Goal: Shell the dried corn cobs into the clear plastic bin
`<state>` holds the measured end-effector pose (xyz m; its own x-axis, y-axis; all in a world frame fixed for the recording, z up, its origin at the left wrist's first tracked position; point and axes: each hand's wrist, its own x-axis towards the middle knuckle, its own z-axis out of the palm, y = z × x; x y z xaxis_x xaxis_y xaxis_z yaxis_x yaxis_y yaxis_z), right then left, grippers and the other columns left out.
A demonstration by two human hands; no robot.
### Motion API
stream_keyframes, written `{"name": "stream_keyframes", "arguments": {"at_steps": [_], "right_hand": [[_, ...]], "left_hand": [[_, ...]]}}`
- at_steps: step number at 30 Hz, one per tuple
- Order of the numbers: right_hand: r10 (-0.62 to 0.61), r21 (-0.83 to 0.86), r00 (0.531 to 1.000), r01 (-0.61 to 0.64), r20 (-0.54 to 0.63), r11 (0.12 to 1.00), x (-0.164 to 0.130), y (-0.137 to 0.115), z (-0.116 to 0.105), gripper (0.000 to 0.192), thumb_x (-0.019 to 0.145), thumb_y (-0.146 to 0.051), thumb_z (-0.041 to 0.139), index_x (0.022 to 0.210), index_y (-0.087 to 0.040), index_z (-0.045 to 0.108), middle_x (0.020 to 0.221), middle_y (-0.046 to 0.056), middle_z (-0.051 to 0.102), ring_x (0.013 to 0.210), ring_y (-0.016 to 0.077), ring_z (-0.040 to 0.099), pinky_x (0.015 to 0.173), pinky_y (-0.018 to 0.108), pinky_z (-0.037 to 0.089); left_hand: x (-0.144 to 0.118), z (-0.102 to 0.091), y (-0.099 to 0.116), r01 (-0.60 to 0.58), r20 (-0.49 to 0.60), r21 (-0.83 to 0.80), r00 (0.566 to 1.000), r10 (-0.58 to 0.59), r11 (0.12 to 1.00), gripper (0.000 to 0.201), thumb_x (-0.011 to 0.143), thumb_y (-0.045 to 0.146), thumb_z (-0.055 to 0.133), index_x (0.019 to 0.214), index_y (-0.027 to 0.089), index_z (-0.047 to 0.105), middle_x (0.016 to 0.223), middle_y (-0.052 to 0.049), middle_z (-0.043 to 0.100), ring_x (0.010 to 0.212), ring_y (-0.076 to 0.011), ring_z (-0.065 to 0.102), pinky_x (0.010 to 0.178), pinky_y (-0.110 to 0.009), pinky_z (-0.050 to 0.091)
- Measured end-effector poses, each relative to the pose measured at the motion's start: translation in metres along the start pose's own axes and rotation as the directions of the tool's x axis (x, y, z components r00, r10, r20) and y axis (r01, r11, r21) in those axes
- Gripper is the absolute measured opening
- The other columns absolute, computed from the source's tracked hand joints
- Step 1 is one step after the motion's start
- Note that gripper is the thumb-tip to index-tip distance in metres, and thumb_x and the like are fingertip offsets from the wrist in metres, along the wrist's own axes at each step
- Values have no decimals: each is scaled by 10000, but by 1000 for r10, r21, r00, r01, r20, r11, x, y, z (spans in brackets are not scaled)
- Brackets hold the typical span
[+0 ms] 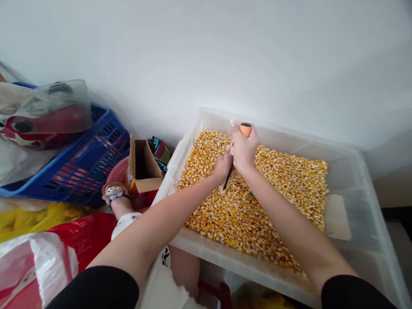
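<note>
Right hand point(244, 151) is clamped on an orange-handled, black-capped tool point(245, 129); left hand point(224, 166) — fingers curled, grip indeterminate — rests beside it, over loose yellow corn kernels point(281, 177) in the translucent rectangular plastic tub point(347, 163).

Both arms reach fwd, bare forearms, black sleeves at the upper arms. They converge so the 2 hands meet, touching. Right hand point(243, 148) sits slightly above and beyond the left, fist closed, knuckles up, thumb nail showing at top. Left hand point(223, 166) is just below-left of it, fingers curled in, wrist straight. Right forearm angles in from lower right, left from lower left.
</note>
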<state>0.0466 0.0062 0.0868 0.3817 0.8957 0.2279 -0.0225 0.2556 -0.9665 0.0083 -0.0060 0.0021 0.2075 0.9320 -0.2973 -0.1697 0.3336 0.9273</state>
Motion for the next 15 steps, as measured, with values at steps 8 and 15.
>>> {"name": "stream_keyframes", "arguments": {"at_steps": [8, 15], "right_hand": [[68, 11, 991, -70, 113, 997, 2, 5, 2, 313, 704, -472, 562, 685, -219, 378, 401, -122, 315, 299, 45, 270, 312, 176, 245], [-33, -98, 999, 33, 0, 995, -6, 7, 3, 324, 719, -477, 536, 645, -215, 360, 447, -99, 337, 359, 52, 338, 363, 178, 292]], "left_hand": [[2, -2, -5, -48, 43, -81, 998, 52, 996, 592, 808, 602, 242, 412, 184, 378, 272, 10, 347, 252, -91, 326, 322, -227, 250], [1, -1, -5, 18, 2, -135, 1000, -17, 991, 537, 800, 544, 357, 417, 170, 401, 294, 13, 358, 286, -84, 333, 348, -222, 252]]}}
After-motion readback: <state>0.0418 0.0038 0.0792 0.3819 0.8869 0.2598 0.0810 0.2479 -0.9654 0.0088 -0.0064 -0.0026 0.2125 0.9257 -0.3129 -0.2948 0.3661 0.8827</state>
